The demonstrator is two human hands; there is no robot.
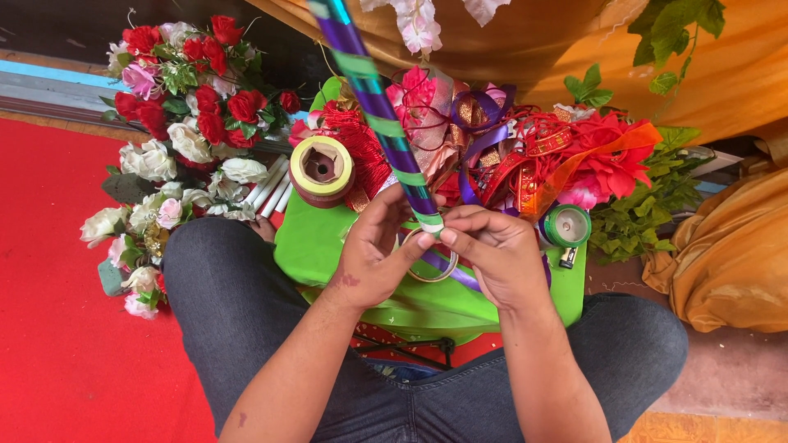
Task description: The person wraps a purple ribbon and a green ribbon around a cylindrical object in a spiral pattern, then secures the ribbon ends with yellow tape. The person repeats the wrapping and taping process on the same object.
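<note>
Left hand (373, 254) and right hand (492, 254) pinching green tape on purple-wrapped stick (377, 107) (diagonal), tape roll (322, 168) left of stick, green reel (566, 226) right of it

Bright, even daylight; sharp focus

Long stick wrapped in spiralling purple and green ribbon (379, 107) is leaning diagonally, upper end rising leftward; lower end is resting over the green plastic stool (328, 246).

Likely a decoration workshop: artificial flowers (185, 107), ribbon rolls (322, 168) and orange drapery (739, 74) crowd the floor.
</note>
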